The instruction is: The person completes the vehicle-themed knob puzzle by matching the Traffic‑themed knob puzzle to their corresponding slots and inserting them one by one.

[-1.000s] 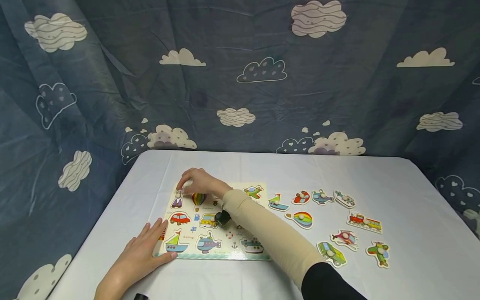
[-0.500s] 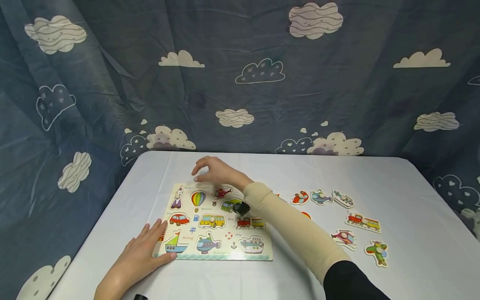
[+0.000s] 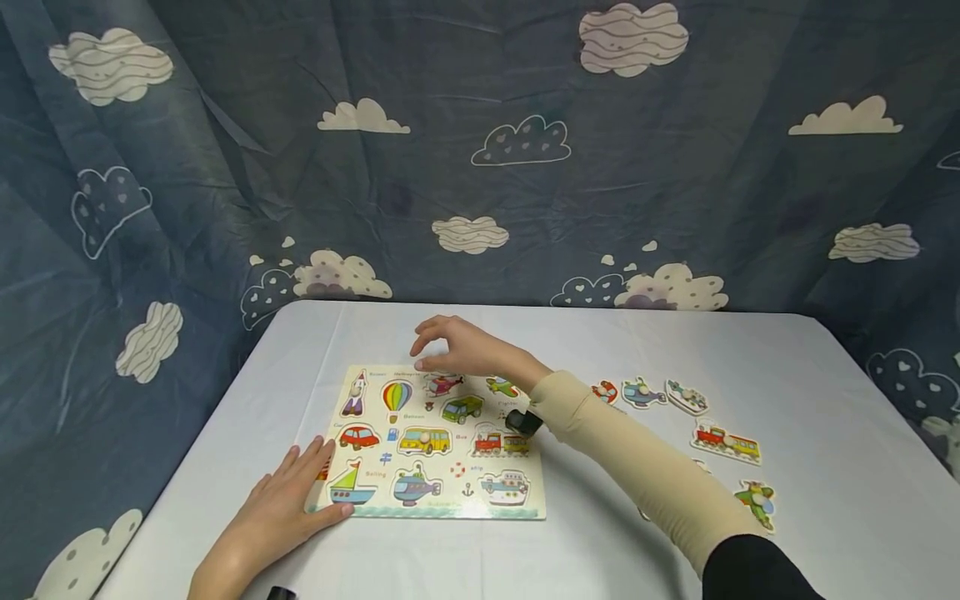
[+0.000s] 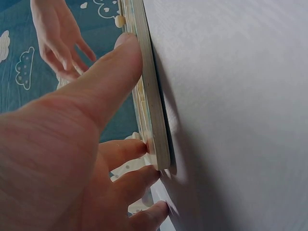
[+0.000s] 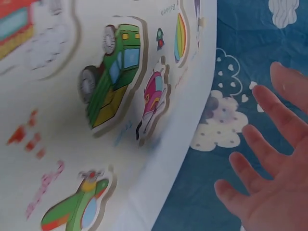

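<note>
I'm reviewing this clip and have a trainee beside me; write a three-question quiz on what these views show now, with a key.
1. Multiple choice. Which hand touches the puzzle board?
A) the left hand
B) the right hand
C) neither

2. True or false? The right hand is pinching a puzzle piece.

3. Fill in the blank. On the white table, the loose piece just beyond the loose airplane piece, as seen from the person, shows a ____.

Key
1. A
2. False; the right hand holds nothing.
3. train; it is the red-and-yellow train piece.
</note>
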Demonstrator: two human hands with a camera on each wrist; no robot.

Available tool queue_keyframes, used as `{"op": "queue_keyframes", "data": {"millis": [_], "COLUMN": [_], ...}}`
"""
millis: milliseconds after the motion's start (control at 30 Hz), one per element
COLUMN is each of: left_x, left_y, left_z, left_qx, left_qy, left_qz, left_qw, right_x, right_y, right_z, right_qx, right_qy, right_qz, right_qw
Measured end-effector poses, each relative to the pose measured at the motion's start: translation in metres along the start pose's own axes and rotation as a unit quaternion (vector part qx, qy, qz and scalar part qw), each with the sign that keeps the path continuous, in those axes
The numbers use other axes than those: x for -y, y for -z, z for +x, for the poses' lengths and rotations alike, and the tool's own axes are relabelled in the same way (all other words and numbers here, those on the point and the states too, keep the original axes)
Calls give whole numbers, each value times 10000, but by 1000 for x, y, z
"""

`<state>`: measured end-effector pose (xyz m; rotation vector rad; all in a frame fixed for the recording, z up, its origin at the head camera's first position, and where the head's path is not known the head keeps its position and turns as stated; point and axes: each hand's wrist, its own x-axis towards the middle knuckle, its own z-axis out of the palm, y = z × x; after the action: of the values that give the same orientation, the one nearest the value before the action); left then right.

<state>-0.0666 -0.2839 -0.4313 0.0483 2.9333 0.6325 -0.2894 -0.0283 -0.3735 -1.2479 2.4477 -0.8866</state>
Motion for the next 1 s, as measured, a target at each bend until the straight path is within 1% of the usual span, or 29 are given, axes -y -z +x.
{"op": "queue_keyframes", "data": {"millis": [167, 433, 567, 667, 800, 1000], "left_x": [0, 1, 2, 3, 3, 2], "left_y": [-1, -2, -2, -2, -2, -3], "left_z": [-1, -3, -2, -2, -2, -2], "left_qx": [-159, -241, -259, -241, -231, -269], "left_qy": [-140, -208, -219, -213, -212, -266], "left_qz": [-29, 43, 72, 86, 115, 100], "left_qw": [9998, 9995, 9994, 9994, 9994, 9992], "right_x": [0, 4, 4, 3, 0, -1], "right_y": [4, 13, 16, 18, 23, 29], "right_z": [-21, -58, -76, -90, -110, -143], "right_qx": [-250, -559, -774, -924, -1070, -1248], "right_qy": [-17, 7, -140, -388, -562, -675], "right_qz": [-133, -137, -179, -239, -342, -179], "right_qw": [9996, 9983, 9967, 9947, 9921, 9897]}}
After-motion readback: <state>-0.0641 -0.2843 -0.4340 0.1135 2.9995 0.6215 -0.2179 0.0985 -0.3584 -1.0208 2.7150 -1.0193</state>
